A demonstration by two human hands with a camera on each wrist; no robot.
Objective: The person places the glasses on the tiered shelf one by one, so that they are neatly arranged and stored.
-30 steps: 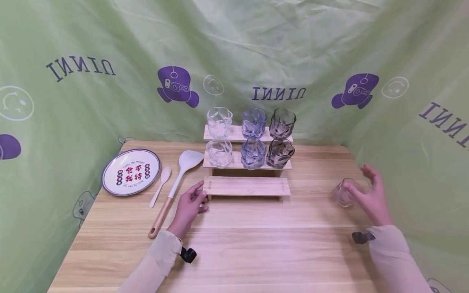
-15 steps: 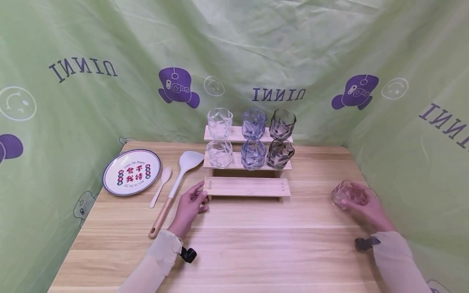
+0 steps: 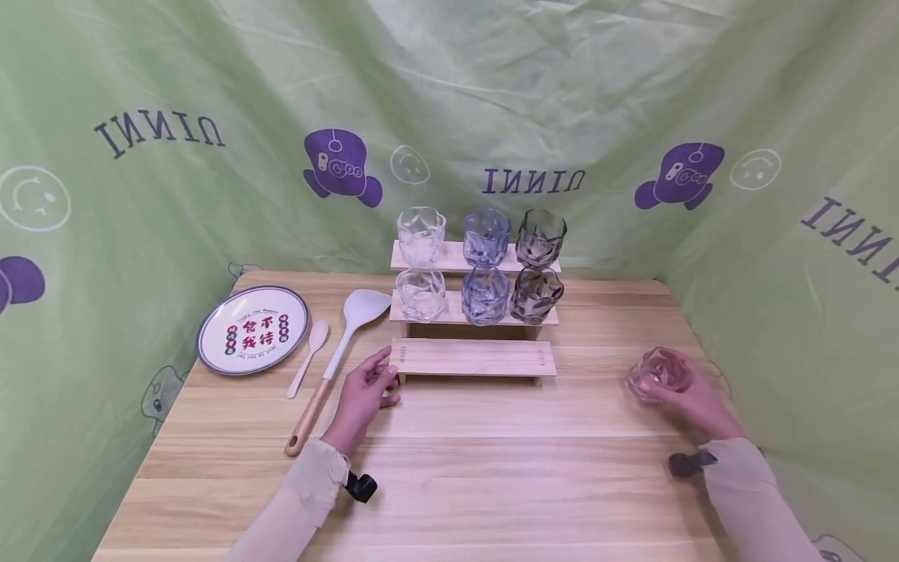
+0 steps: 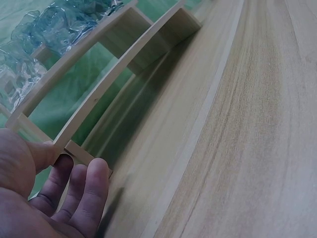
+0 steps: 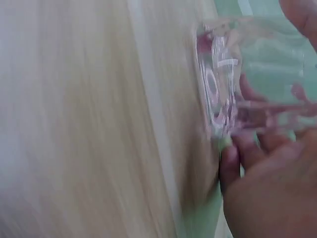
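At the table's right side my right hand point(image 3: 697, 402) grips a faceted, pink-tinted drinking glass point(image 3: 648, 376). The right wrist view has fingers and thumb around the clear glass point(image 5: 257, 64), its thick base close to the tabletop. My left hand point(image 3: 360, 402) pinches the left end of the lowest step of a wooden tiered rack point(image 3: 477, 357). In the left wrist view the thumb is at the board's point(image 4: 106, 82) corner, with fingers curled beneath. On the upper two steps stand clear glasses point(image 3: 421, 295), blue glasses point(image 3: 485, 297) and dark grey glasses point(image 3: 537, 297).
Left of the rack lie a white turner point(image 3: 361, 306) with a wooden handle, a small pale spoon point(image 3: 318, 336) and a round plate point(image 3: 253, 332) with printed lettering. A green printed curtain point(image 3: 449, 101) encloses the wooden table point(image 3: 492, 468) at the back and sides.
My right hand has closed its grip around the pink-tinted glass and shifted it slightly left. The left hand stays at the rack's lowest step.
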